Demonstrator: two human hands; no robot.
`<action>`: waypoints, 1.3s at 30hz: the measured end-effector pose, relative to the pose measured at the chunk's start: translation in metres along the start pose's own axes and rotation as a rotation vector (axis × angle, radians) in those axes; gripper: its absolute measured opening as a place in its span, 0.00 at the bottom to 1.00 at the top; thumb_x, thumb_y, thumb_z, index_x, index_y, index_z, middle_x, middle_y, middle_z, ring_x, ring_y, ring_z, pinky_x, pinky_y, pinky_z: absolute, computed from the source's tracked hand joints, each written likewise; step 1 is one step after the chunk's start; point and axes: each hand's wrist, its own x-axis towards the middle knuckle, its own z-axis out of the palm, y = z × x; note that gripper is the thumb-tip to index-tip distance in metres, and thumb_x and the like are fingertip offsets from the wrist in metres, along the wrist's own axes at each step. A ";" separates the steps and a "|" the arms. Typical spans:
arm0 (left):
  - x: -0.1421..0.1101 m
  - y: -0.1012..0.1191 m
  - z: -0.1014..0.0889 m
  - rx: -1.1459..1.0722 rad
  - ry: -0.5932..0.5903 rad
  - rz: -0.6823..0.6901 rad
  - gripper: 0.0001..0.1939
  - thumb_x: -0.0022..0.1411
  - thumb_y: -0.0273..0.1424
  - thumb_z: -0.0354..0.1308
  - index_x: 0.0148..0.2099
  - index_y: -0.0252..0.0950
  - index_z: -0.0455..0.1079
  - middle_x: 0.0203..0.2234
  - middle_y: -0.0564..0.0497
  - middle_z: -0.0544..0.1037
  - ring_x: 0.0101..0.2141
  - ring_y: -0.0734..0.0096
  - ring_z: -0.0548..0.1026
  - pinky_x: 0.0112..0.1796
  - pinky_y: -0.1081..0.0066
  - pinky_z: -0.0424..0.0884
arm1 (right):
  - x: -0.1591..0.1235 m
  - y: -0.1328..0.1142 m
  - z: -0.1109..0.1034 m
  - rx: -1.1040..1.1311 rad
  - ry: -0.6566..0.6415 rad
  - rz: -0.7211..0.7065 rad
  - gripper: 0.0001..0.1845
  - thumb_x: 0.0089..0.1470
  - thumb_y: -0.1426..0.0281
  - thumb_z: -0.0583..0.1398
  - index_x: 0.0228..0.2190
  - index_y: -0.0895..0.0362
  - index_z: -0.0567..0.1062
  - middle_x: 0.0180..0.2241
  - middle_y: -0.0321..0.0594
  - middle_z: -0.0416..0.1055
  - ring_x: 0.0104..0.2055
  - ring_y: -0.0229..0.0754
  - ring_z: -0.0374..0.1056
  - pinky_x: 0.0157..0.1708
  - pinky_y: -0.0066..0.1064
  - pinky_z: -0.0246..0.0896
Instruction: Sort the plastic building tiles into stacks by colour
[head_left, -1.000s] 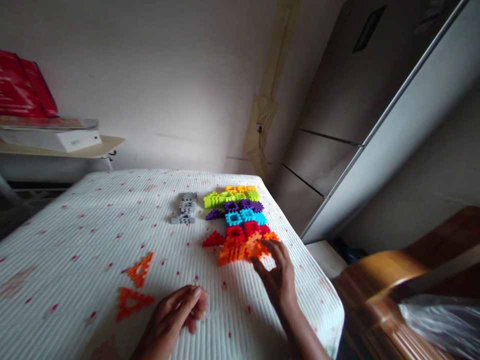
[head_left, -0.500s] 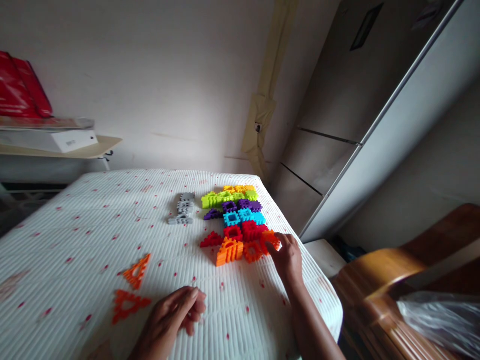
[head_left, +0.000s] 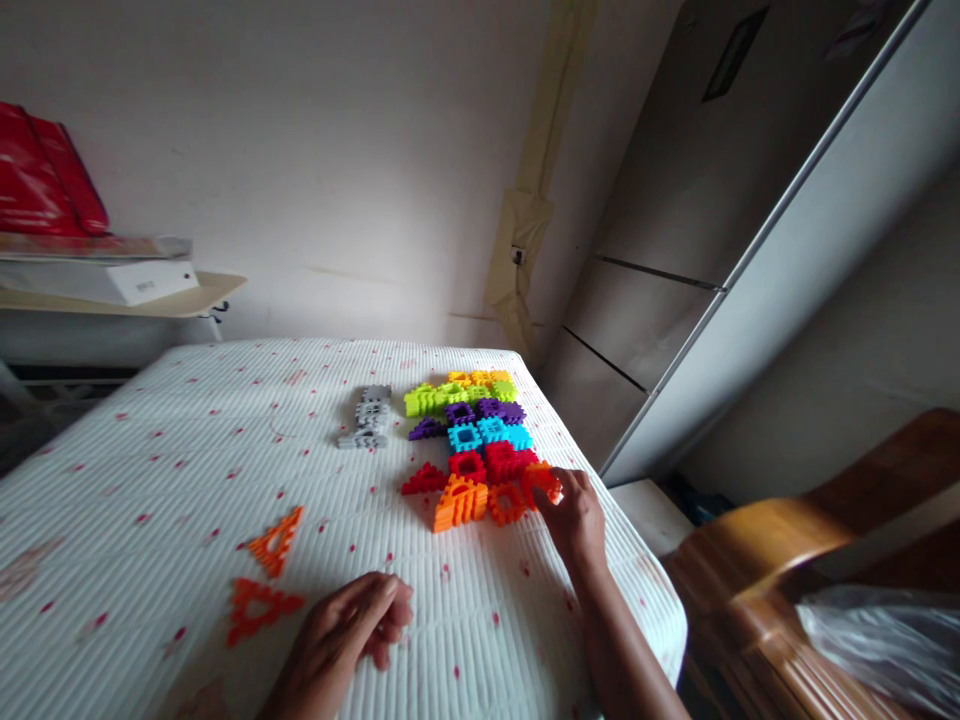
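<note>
My right hand [head_left: 576, 515] has its thumb and fingers closed around an orange building block [head_left: 538, 478] at the right end of the front row. Beside that block are an orange square block [head_left: 507, 502] and a stack of orange triangular blocks [head_left: 459, 503]. Loosely curled, my left hand [head_left: 352, 622] rests near the front of the bed, with nothing visible in it. Two flat orange triangles lie to its left: an upper triangle [head_left: 276, 543] and a lower triangle [head_left: 259, 608].
Red blocks [head_left: 510, 461], light-blue blocks [head_left: 491, 431], purple blocks [head_left: 500, 410], green blocks [head_left: 448, 396] and yellow blocks [head_left: 480, 377] form rows behind. Grey blocks [head_left: 372, 411] stand left of them on the quilted cover [head_left: 202, 450]. A wooden chair [head_left: 772, 540] is at the right.
The view has shifted very slightly. Both hands and the blocks stay essentially where they were.
</note>
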 end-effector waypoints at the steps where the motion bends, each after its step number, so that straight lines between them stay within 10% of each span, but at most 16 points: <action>1: 0.000 -0.001 0.000 0.002 0.000 -0.002 0.22 0.55 0.51 0.52 0.26 0.36 0.70 0.21 0.50 0.73 0.22 0.72 0.67 0.24 0.74 0.63 | 0.000 -0.001 0.000 -0.012 -0.004 0.007 0.13 0.49 0.66 0.58 0.37 0.57 0.76 0.35 0.43 0.70 0.35 0.43 0.67 0.34 0.31 0.59; 12: -0.004 0.010 -0.009 0.014 -0.008 0.031 0.19 0.55 0.47 0.54 0.28 0.36 0.71 0.23 0.50 0.74 0.23 0.73 0.67 0.24 0.74 0.62 | -0.002 0.001 -0.001 -0.078 0.093 -0.052 0.18 0.52 0.58 0.57 0.40 0.55 0.75 0.42 0.45 0.70 0.40 0.47 0.67 0.36 0.36 0.56; 20: 0.028 0.031 -0.104 0.467 0.463 0.213 0.11 0.44 0.39 0.61 0.30 0.39 0.75 0.28 0.50 0.78 0.31 0.64 0.73 0.32 0.72 0.67 | -0.001 0.001 -0.001 0.014 0.342 -0.349 0.12 0.59 0.64 0.54 0.36 0.56 0.75 0.40 0.46 0.72 0.42 0.46 0.66 0.42 0.38 0.54; 23: 0.046 0.028 -0.129 0.846 0.432 0.145 0.13 0.46 0.39 0.58 0.33 0.39 0.75 0.32 0.49 0.78 0.35 0.63 0.74 0.36 0.72 0.66 | -0.002 -0.002 -0.002 0.041 0.397 -0.430 0.08 0.58 0.68 0.56 0.35 0.56 0.74 0.39 0.44 0.72 0.39 0.44 0.66 0.41 0.37 0.55; 31: 0.063 0.029 -0.124 1.339 0.269 -0.060 0.09 0.52 0.33 0.50 0.33 0.37 0.70 0.34 0.44 0.77 0.33 0.58 0.75 0.31 0.67 0.65 | -0.003 -0.008 -0.008 0.119 0.416 -0.517 0.05 0.56 0.76 0.58 0.35 0.57 0.72 0.38 0.45 0.72 0.40 0.44 0.67 0.40 0.36 0.57; 39: 0.063 0.019 -0.117 1.130 0.361 0.192 0.23 0.55 0.25 0.47 0.53 0.38 0.66 0.41 0.47 0.78 0.39 0.64 0.77 0.41 0.69 0.68 | -0.004 -0.011 -0.007 0.181 0.370 -0.521 0.06 0.55 0.77 0.57 0.35 0.56 0.72 0.36 0.44 0.72 0.37 0.42 0.67 0.39 0.37 0.58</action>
